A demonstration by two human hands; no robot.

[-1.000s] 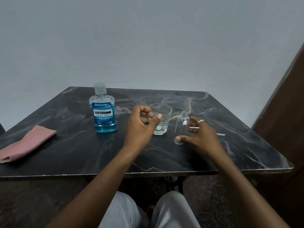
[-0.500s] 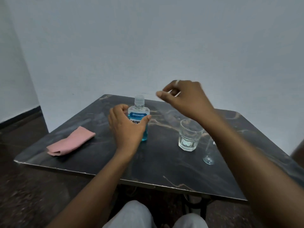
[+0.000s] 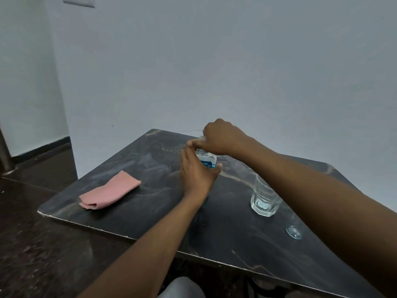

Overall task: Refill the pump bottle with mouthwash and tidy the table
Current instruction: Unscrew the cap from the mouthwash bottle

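Observation:
The blue mouthwash bottle (image 3: 206,159) stands upright near the middle of the dark marble table (image 3: 150,211). My left hand (image 3: 196,175) wraps around its body from the near side and hides most of the label. My right hand (image 3: 219,136) is closed over the cap on top of the bottle. The small clear pump bottle (image 3: 293,230) lies on its side at the right, mostly behind my right forearm; only its round base shows. Its pump head is not visible.
An empty drinking glass (image 3: 265,203) stands right of the mouthwash bottle, partly behind my right forearm. A folded pink cloth (image 3: 108,191) lies at the table's left. The table's near edge is chipped. A white wall rises behind.
My left hand has closed around the mouthwash bottle's body. My right hand came down from the air onto the cap. The camera has turned further left.

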